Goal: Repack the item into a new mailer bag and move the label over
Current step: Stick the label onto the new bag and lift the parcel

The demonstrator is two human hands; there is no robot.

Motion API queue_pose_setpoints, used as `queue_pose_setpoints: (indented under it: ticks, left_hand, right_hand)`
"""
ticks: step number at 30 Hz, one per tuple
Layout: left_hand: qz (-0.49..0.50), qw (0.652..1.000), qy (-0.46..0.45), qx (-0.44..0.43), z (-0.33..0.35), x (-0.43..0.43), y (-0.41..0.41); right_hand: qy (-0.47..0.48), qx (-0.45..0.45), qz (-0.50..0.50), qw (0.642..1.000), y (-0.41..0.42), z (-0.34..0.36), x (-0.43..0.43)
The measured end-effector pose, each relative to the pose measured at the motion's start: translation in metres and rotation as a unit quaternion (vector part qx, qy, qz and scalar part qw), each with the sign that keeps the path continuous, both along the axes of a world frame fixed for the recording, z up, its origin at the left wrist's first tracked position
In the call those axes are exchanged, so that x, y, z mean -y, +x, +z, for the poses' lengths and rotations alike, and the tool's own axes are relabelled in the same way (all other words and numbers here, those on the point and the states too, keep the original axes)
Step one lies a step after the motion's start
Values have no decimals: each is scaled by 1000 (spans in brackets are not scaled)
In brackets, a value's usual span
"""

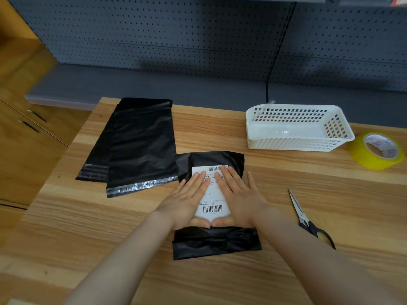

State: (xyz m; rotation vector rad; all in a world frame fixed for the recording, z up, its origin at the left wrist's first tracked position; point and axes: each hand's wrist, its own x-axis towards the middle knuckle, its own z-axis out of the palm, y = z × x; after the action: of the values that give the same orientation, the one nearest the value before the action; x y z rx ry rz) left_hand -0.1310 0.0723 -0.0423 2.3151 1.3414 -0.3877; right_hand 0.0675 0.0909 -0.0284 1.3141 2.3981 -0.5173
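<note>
A packed black mailer bag (217, 241) lies in the middle of the wooden table, its near end folded over. A white shipping label (212, 201) with two barcodes sits on top of it. My left hand (189, 201) and my right hand (239, 199) lie flat on the label, palms down, fingers spread, thumbs touching at its near edge. Neither hand grips anything. Two flat empty black mailer bags (141, 146) with silvery adhesive strips lie overlapped to the left of the parcel.
A white plastic basket (295, 142) stands at the back right. A yellow tape roll (376, 151) sits near the right edge. Scissors (308, 219) with dark handles lie right of my right forearm. A grey pegboard shelf runs behind the table (88, 227).
</note>
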Motion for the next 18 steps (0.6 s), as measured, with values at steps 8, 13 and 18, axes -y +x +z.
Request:
queue_pose_setpoints:
  ticks: [8, 13, 18]
  left_hand:
    - [-21, 1000, -7, 2, -1, 1, -4]
    - [-29, 1000, 2, 7, -1, 10, -5]
    - [108, 985, 1, 131, 1, 17, -5]
  right_hand:
    - [2, 26, -4, 1000, -1, 1, 10]
    - [-6, 11, -23, 1000, 1, -3, 24]
    - [-2, -83, -97, 992, 1, 3, 28]
